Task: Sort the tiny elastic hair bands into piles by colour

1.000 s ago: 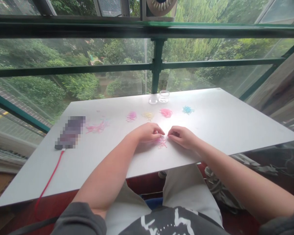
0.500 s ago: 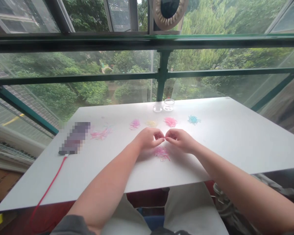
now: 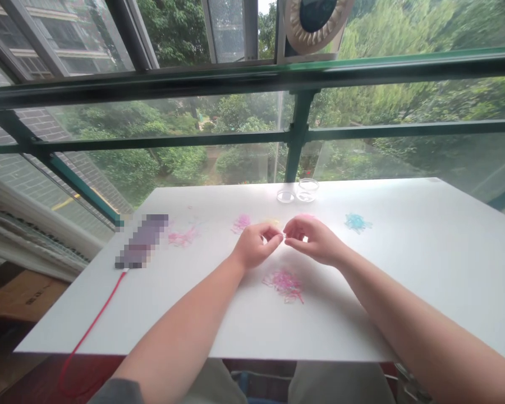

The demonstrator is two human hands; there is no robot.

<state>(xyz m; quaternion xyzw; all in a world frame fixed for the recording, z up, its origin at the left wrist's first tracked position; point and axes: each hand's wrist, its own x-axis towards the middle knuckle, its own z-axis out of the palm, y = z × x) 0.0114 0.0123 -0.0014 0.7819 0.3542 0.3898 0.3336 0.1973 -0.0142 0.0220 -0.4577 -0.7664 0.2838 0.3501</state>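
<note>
Over the middle of the white table (image 3: 404,269), my left hand (image 3: 253,245) and my right hand (image 3: 313,240) meet fingertip to fingertip. Each has thumb and forefinger pinched; whatever sits between them is too small to make out. Just below them lies a mixed pile of thin pink and purple strands (image 3: 285,283), perhaps tiny rubber bands. Behind the hands are a magenta pile (image 3: 242,223), a yellow pile (image 3: 271,221) and a pink pile (image 3: 308,216), the last two mostly hidden by my fingers. A turquoise pile (image 3: 357,223) rests to the right.
A blurred-out dark phone-like slab (image 3: 143,241) lies at the left with a red cable (image 3: 96,317) running off the front edge. Near it are scattered pink strands (image 3: 182,237). A clear round tub (image 3: 307,191) and a shallow clear dish (image 3: 285,196) stand at the back, before the green railing (image 3: 297,134).
The camera view has shifted and tilted. My hands stay pinched together at the fingertips, now farther from the mixed pile and covering more of the pink one.
</note>
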